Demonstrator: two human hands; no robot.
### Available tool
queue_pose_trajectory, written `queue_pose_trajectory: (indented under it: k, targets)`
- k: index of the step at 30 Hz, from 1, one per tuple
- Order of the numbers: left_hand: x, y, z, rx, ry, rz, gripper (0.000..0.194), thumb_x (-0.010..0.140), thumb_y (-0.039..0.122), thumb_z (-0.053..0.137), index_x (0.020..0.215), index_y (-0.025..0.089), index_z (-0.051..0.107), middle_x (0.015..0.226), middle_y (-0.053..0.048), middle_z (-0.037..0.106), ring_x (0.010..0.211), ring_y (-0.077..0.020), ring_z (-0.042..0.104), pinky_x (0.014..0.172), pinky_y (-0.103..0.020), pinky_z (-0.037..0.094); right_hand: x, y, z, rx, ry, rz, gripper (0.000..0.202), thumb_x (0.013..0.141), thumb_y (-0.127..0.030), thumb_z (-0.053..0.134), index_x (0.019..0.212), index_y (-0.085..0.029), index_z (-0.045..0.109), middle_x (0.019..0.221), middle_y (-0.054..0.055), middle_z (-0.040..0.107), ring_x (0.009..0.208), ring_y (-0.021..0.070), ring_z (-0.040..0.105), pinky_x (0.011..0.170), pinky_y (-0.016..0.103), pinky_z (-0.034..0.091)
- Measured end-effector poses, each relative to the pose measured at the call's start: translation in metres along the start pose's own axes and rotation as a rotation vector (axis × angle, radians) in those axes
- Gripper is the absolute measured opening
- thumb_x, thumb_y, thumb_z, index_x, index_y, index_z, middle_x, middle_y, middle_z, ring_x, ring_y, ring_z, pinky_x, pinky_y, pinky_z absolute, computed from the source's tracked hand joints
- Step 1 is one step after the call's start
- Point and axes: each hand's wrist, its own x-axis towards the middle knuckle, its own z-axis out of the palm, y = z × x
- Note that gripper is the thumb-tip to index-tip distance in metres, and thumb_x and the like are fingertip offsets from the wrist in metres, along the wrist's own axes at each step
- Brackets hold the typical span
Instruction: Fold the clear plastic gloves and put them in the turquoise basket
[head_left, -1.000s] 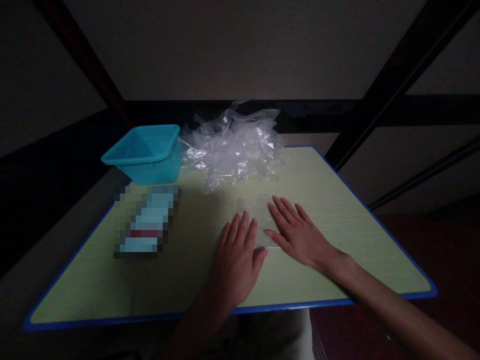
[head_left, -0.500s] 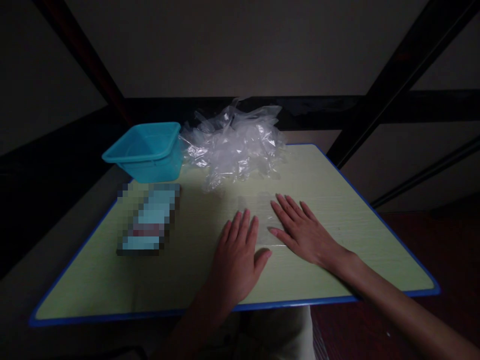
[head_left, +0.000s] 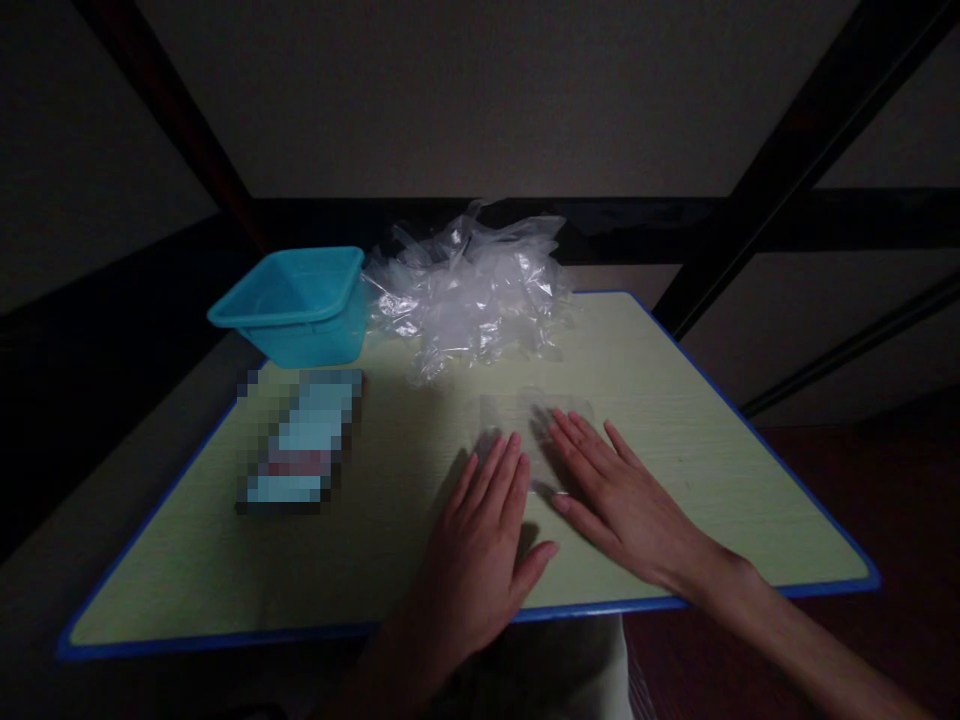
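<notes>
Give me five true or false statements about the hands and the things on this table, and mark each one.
1. The turquoise tub is left of the crumpled clear plastic pile. True.
2. The left hand is inside the tub. False: it is over the near part of the table.
3. A flat clear sheet lies on the table near the fingertips. True.
4. The right hand is clenched into a fist. False: its fingers are extended.
5. The table has a red edge. False: the edge is blue.

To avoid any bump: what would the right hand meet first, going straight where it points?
Depth is unclear: probably the flat clear plastic just ahead; passing above it, the plastic heap.
</notes>
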Motion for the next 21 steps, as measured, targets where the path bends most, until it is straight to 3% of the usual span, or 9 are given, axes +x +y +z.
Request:
queue_pose_trajectory:
  k: [6, 14, 21]
  targets:
    - [-0.017, 0.007, 0.001, -0.022, -0.017, 0.021, 0.073, 0.088, 0.059, 0.032, 0.135, 0.003, 0.033, 0.144, -0.019, 0.032, 0.135, -0.0273, 0.028, 0.105, -0.043, 0.035, -0.032, -0.027, -0.004, 0.004, -0.051, -0.107, 0.068, 0.093, -0.044, 0.035, 0.144, -0.007, 0.012, 0.148, 0.015, 0.023, 0.137, 0.0237, 0.018, 0.108, 0.047, 0.028]
    - [-0.016, 0.006, -0.002, -0.025, -0.057, 0.046, 0.08, 0.085, 0.064, 0.035, 0.135, 0.002, 0.033, 0.143, -0.021, 0.032, 0.134, -0.0282, 0.029, 0.103, -0.044, 0.038, -0.044, -0.026, 0.003, -0.039, -0.041, -0.115, 0.073, 0.091, -0.048, 0.039, 0.144, -0.008, 0.009, 0.147, 0.015, 0.024, 0.136, 0.0264, 0.021, 0.106, 0.048, 0.033]
    - [-0.02, 0.005, 0.002, -0.044, -0.035, 0.046, 0.075, 0.086, 0.059, 0.038, 0.136, 0.004, 0.031, 0.144, -0.019, 0.032, 0.135, -0.0279, 0.026, 0.104, -0.043, 0.036, -0.045, -0.028, 0.003, -0.06, -0.026, -0.121, 0.072, 0.09, -0.052, 0.038, 0.144, -0.008, 0.018, 0.146, 0.015, 0.027, 0.136, 0.0263, 0.022, 0.105, 0.047, 0.034]
